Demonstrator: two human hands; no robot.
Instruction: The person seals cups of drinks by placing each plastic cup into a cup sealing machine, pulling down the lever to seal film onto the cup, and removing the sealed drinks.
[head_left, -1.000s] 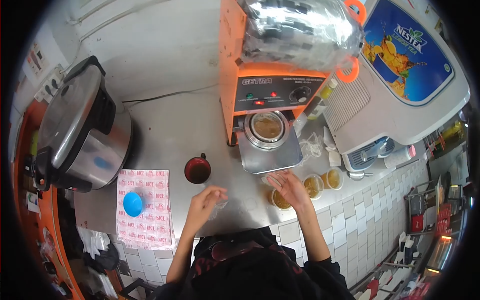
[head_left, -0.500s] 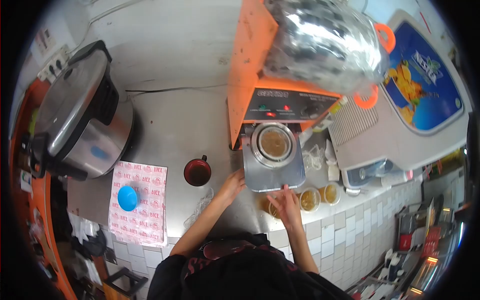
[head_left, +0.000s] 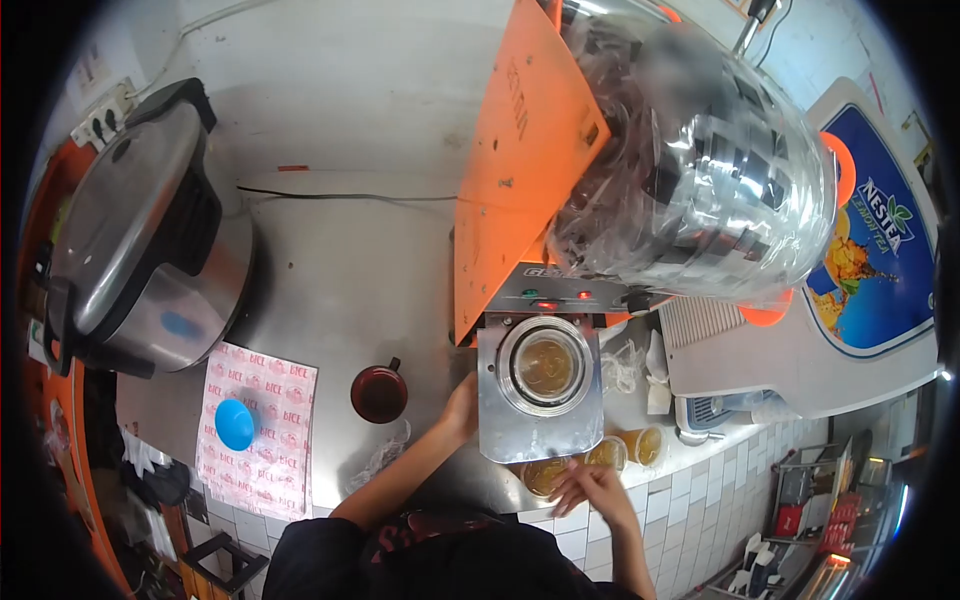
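Note:
An orange sealing machine with a large film roll on top stands in the middle. Its metal tray is out at the front, and a cup of brown drink sits in the tray's round holder. My left hand is at the tray's left edge, its fingers mostly hidden. Just below the tray's front edge is my right hand, fingers spread and holding nothing. Beside it are several filled cups, partly covered by the tray and hand.
A dark red mug stands left of the tray, near crumpled clear plastic. Further left, a blue cup rests on printed paper by a large steel cooker. A drink dispenser stands at the right.
My left hand has gone from above the counter to the tray's left side. My right hand touched the tray's front edge, then moved slightly below it. The view has shifted, with the film roll looming larger.

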